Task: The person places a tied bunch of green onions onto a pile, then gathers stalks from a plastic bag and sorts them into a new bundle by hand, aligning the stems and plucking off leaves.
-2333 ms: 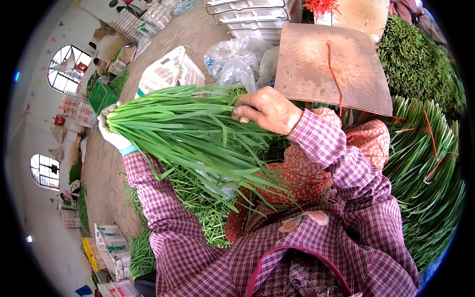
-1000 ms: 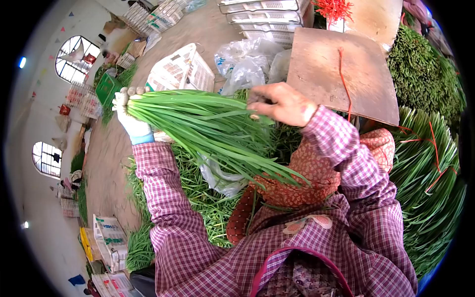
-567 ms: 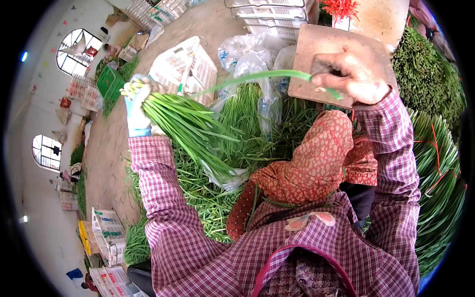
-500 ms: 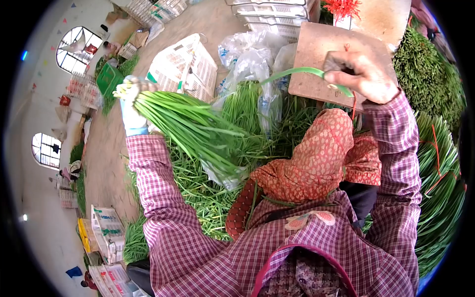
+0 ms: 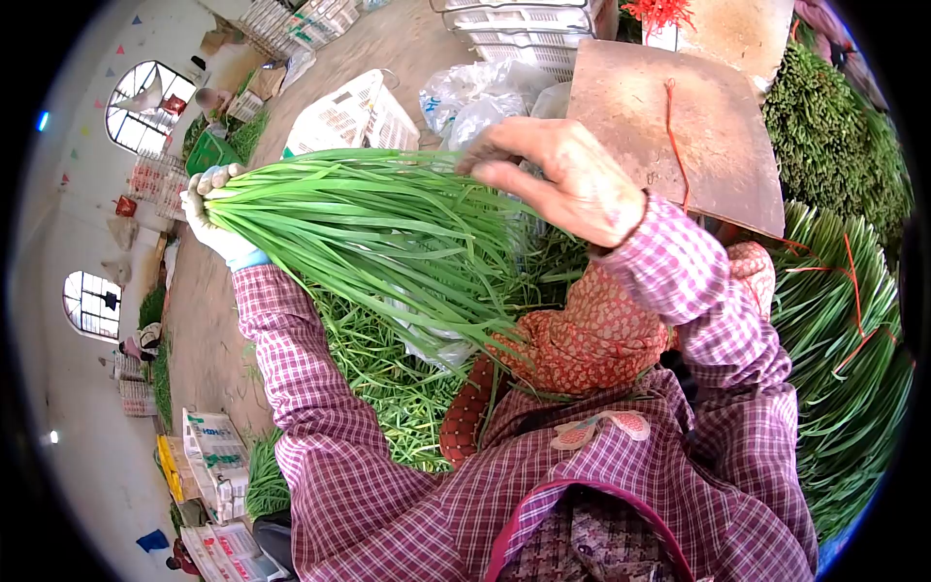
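My left hand [image 5: 215, 209], in a pale glove, is closed around the stem end of a large bunch of green chives [image 5: 378, 223]. The long leaves fan out to the right, over my lap and the loose leaves below. My bare right hand [image 5: 572, 179] is at the far upper tips of the bunch, thumb and fingers brought together in a pinch. Whatever lies between those fingertips is hidden. Loose chive leaves [image 5: 412, 412] lie heaped beneath the bunch. Part of a clear plastic bag [image 5: 436, 349] shows under the leaves.
A brown board [image 5: 630, 126] with a red tie [image 5: 671, 136] on it stands at upper right. Bundled chives [image 5: 834, 388] are piled along the right side. A white crate [image 5: 339, 114] and plastic bags [image 5: 475, 92] lie ahead. Red ties [image 5: 659, 12] lie at the top.
My right hand has moved left from above the board to the bunch's tips; the single leaf it held no longer shows separately. The bunch has swung up and spread more level.
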{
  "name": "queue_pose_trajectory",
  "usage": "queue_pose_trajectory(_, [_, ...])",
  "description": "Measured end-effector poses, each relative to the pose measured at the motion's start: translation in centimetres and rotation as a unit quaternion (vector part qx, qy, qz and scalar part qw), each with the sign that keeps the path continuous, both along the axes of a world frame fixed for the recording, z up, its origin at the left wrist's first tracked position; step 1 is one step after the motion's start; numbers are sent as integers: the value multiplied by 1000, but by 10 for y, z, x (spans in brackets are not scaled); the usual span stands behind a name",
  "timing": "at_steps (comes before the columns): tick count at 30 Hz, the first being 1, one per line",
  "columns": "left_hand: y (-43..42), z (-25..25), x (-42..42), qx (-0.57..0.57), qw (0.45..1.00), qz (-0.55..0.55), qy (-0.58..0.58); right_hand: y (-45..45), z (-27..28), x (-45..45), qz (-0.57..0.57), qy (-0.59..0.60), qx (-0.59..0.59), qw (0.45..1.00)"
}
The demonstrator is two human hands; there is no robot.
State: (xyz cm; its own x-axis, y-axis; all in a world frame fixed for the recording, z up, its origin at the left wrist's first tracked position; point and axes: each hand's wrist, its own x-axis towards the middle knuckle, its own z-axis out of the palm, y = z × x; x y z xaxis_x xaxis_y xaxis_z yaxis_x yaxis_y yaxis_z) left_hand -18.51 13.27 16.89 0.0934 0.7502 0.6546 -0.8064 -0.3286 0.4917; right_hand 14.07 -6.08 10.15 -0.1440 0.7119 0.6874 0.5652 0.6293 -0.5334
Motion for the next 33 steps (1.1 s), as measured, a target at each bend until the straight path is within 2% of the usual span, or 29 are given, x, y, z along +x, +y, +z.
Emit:
queue_pose_trajectory(1, [-1, 1, 0, 0, 1000, 0, 0, 1, 1, -7, -14, 53, 8, 998])
queue_pose_trajectory(3, [-2, 4, 2, 4, 1000, -14, -10, 0, 1, -11, -23, 45, -22, 998])
queue_pose_trajectory(6, [-3, 5, 5, 7, 1000, -25, -12, 1, -14, -5, -104, -8, -44, 994])
queue_pose_trajectory(9, [5, 6, -2, 16, 997, -71, -16, 6, -35, -1, -138, -44, -9, 989])
queue_pose_trajectory(11, [6, 7, -4, 2, 995, -97, -32, 6, -39, -3, -146, -90, -35, 985])
queue_pose_trajectory(14, [7, 7, -2, 14, 992, -126, -27, 16, -47, -15, -131, -134, 91, 978])
queue_pose_trajectory(19, [12, 4, -7, 13, 1000, -20, 3, 24, -52, -7, -173, -136, 97, 971])
queue_pose_trajectory(21, [8, 2, -6, -9, 1000, -17, 8, 19, -49, 3, -193, -114, 65, 972])
queue_pose_trajectory(23, [6, 1, -3, -34, 999, -16, 13, 15, -42, 8, -190, -110, 80, 972])
queue_pose_trajectory(25, [5, -2, 1, -20, 996, 51, 68, 11, -36, 9, -200, -111, 67, 971])
queue_pose_trajectory(27, [4, -4, 3, -42, 994, 81, 61, 4, -29, 9, -193, -91, 49, 976])
queue_pose_trajectory(30, [4, -7, 3, -34, 997, 38, 54, -1, -19, 15, -154, 37, -52, 986])
queue_pose_trajectory(31, [5, -8, 3, -31, 997, 29, 62, 0, -18, 15, -153, 37, -53, 986])
queue_pose_trajectory(33, [6, -8, 4, -25, 996, 12, 80, 4, -15, 14, -1, 231, -108, 967])
